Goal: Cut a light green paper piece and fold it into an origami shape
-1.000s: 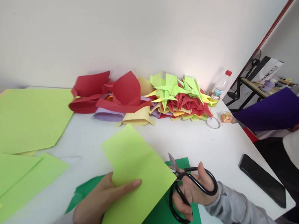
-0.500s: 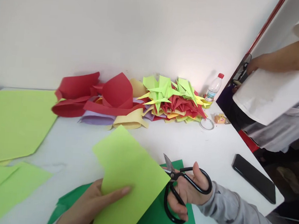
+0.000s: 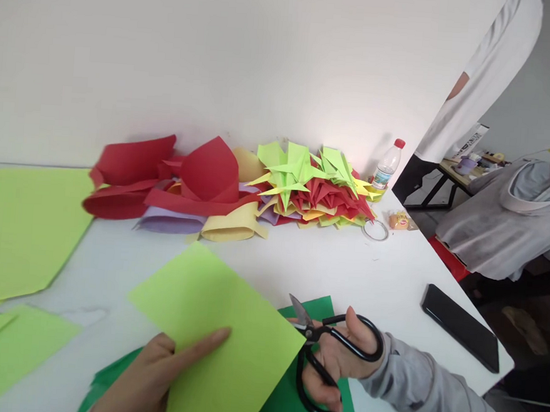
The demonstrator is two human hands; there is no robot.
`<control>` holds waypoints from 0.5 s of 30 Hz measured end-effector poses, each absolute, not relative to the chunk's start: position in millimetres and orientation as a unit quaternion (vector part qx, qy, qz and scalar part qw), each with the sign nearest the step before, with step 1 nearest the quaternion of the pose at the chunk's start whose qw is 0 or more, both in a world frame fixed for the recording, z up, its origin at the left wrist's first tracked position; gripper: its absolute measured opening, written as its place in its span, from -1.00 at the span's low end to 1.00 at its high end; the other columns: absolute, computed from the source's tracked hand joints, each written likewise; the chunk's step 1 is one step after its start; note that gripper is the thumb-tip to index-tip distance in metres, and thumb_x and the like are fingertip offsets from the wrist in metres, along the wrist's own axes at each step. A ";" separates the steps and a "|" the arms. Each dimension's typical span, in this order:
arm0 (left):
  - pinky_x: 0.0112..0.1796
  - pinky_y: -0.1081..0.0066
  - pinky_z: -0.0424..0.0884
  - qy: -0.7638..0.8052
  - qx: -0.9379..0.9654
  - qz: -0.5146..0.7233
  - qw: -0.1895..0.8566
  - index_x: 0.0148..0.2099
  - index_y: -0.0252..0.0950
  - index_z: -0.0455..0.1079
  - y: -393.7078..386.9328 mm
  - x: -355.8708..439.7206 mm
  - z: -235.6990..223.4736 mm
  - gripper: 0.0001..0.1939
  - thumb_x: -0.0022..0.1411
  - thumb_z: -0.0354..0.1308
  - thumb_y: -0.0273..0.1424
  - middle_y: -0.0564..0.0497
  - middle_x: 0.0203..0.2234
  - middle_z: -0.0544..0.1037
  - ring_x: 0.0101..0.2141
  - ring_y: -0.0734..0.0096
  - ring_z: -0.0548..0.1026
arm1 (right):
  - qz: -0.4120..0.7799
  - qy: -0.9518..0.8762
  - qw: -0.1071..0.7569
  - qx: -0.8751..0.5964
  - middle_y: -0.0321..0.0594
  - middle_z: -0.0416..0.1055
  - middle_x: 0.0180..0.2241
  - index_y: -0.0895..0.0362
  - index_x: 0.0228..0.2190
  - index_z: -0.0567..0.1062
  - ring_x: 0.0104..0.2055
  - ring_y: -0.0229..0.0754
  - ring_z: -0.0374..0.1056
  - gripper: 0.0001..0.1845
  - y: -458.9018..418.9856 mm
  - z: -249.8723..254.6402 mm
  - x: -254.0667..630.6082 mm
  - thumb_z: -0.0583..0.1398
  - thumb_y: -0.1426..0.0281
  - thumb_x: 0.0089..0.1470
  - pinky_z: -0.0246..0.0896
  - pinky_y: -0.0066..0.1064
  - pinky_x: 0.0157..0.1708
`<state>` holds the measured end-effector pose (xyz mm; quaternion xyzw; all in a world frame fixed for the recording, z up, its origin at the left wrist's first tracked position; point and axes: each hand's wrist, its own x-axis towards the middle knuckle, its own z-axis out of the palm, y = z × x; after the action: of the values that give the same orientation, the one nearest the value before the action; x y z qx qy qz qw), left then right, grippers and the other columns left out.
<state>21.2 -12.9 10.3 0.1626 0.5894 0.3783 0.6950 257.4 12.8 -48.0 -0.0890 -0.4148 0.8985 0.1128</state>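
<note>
The left hand (image 3: 150,379) pinches the light green paper (image 3: 219,327), near on the bench (image 3: 393,271). The right hand (image 3: 339,361) grips the scissors (image 3: 321,353) just right of the paper's edge, blades pointing far-left at it.

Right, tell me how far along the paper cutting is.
Done: a heap of folded paper shapes lies by the wall. In hand: the left hand holds a light green sheet over a dark green sheet; the right hand holds black scissors at its edge, no cut visible. Left: larger light green sheets lie uncut.
</note>
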 end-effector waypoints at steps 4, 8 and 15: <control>-0.47 0.21 0.59 0.572 0.175 0.384 0.703 -0.42 -0.31 0.49 -14.0 20.6 5.8 -0.61 -0.38 0.50 -0.34 -0.15 -0.46 0.66 -0.45 -0.09 0.61 | 0.899 -0.417 0.126 -0.040 -0.32 0.35 -0.58 0.15 0.20 -0.13 -0.66 -0.21 0.26 0.13 11.8 -51.2 258.3 -0.23 -0.39 -0.16 0.04 -0.44 -0.64; -0.44 0.19 0.59 0.565 0.181 0.398 0.700 -0.37 -0.33 0.50 -15.3 21.1 0.5 -0.58 -0.37 0.49 -0.33 -0.16 -0.43 0.66 -0.41 -0.12 0.61 | 0.903 -0.407 0.128 -0.054 -0.27 0.35 -0.58 0.20 0.10 0.04 -0.67 -0.24 0.20 0.08 8.8 -60.9 259.2 -0.29 -0.38 -0.15 0.02 -0.43 -0.62; -0.43 0.20 0.57 0.559 0.197 0.406 0.696 -0.35 -0.31 0.51 -17.1 22.5 -3.8 -0.57 -0.36 0.49 -0.32 -0.15 -0.40 0.66 -0.36 -0.13 0.61 | 0.905 -0.398 0.097 -0.117 -0.25 0.29 -0.60 0.27 -0.11 0.25 -0.63 -0.25 0.19 0.03 6.0 -68.4 259.8 -0.47 -0.27 -0.05 0.06 -0.39 -0.58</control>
<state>22.5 -17.1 -3.8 0.1972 0.5585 0.4060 0.6960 259.8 6.0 -68.4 -0.1171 -0.3982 0.9046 0.0966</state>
